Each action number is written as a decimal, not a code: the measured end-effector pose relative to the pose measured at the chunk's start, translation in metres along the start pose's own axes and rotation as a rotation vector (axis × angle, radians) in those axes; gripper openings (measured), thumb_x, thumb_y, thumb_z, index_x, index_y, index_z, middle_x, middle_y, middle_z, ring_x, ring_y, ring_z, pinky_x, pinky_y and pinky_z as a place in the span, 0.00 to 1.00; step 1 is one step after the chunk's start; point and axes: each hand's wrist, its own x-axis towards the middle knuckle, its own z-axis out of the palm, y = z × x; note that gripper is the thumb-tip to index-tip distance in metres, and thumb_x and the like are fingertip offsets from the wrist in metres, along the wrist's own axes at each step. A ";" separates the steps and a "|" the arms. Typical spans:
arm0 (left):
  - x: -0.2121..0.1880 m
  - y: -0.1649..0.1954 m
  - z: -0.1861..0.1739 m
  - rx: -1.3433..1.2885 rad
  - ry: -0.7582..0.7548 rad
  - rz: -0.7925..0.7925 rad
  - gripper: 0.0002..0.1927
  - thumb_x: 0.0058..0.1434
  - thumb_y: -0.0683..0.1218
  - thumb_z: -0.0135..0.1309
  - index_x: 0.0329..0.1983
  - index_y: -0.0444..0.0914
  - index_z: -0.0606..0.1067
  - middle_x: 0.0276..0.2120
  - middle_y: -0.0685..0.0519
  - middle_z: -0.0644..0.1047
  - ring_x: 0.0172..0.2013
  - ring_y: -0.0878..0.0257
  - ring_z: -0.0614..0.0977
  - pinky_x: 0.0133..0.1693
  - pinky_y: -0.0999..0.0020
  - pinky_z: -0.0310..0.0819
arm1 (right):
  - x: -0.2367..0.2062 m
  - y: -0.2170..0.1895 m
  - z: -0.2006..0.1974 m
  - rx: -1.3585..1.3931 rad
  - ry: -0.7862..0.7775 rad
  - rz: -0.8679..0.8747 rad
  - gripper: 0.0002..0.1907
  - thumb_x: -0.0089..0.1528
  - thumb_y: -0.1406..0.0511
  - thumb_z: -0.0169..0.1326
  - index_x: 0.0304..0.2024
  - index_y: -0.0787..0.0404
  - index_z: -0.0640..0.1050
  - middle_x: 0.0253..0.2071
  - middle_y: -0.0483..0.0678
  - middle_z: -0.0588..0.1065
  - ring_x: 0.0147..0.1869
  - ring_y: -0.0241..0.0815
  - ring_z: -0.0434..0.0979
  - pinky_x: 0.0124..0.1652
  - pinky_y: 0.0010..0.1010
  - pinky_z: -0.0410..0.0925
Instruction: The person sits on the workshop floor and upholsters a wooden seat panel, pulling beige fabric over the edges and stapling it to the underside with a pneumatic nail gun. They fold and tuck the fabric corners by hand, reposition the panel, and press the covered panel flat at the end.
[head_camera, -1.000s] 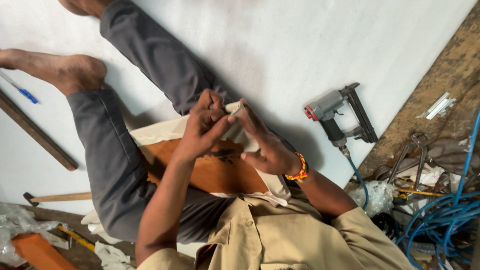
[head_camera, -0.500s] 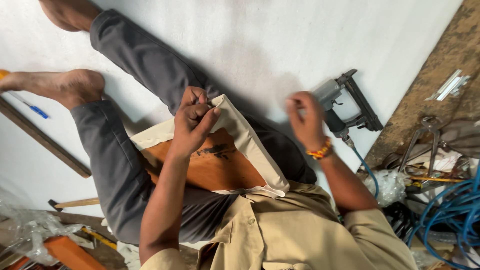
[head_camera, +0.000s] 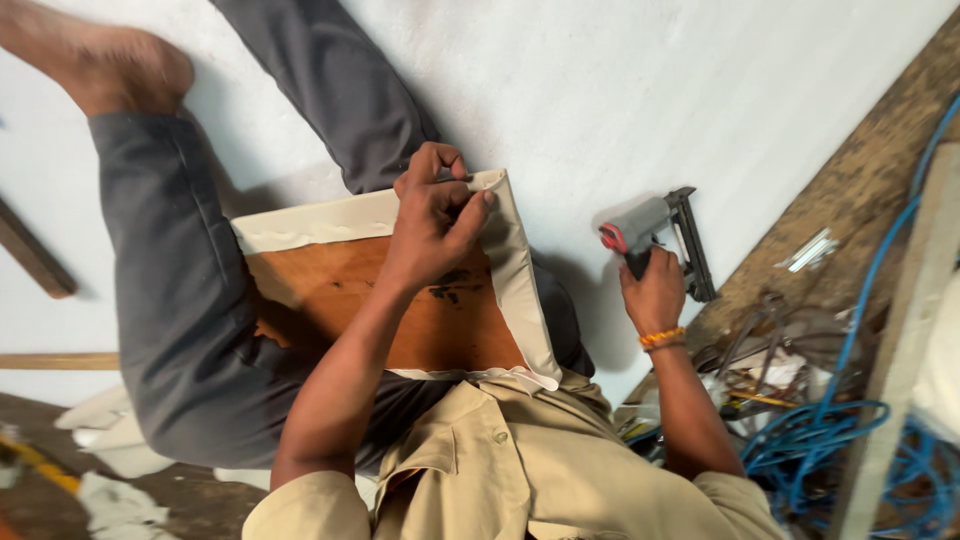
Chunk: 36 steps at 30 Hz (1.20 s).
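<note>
Our left hand (head_camera: 435, 215) pinched the cream fabric (head_camera: 520, 270) over the top edge of the wooden board (head_camera: 400, 310) resting on our lap at centre frame. Right of it, our right hand (head_camera: 655, 290) closed around the grey staple gun (head_camera: 655, 235) standing on the white floor (head_camera: 650, 90), blue hose (head_camera: 850, 440) at lower right

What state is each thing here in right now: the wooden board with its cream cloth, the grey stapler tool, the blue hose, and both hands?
Brown wooden board: resting across the lap.
Cream cloth cover: folded over the board's edges, pinched at the corner.
Grey pneumatic stapler: standing on the white floor, gripped.
Blue coiled hose: lying tangled.
Left hand: pressing cloth.
Right hand: closed on the stapler's handle.
</note>
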 end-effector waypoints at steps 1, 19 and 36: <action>-0.001 0.000 -0.001 0.017 0.025 0.025 0.20 0.61 0.44 0.61 0.16 0.34 0.70 0.44 0.47 0.67 0.46 0.57 0.68 0.50 0.59 0.59 | 0.000 0.001 -0.013 0.068 -0.020 0.024 0.27 0.58 0.63 0.68 0.55 0.68 0.73 0.46 0.61 0.75 0.49 0.63 0.75 0.47 0.48 0.69; -0.005 -0.014 -0.005 -0.142 0.064 0.076 0.17 0.60 0.43 0.60 0.18 0.37 0.69 0.41 0.53 0.66 0.48 0.60 0.70 0.55 0.57 0.51 | 0.119 -0.206 -0.239 0.048 -0.461 -0.836 0.27 0.50 0.66 0.68 0.50 0.66 0.78 0.40 0.55 0.80 0.38 0.50 0.82 0.37 0.36 0.73; -0.002 -0.018 -0.004 -0.161 0.083 0.068 0.16 0.57 0.43 0.61 0.16 0.38 0.69 0.40 0.53 0.67 0.47 0.58 0.71 0.52 0.57 0.52 | 0.122 -0.240 -0.247 -0.098 -0.616 -0.680 0.31 0.45 0.65 0.68 0.52 0.62 0.79 0.39 0.55 0.81 0.38 0.54 0.82 0.37 0.39 0.73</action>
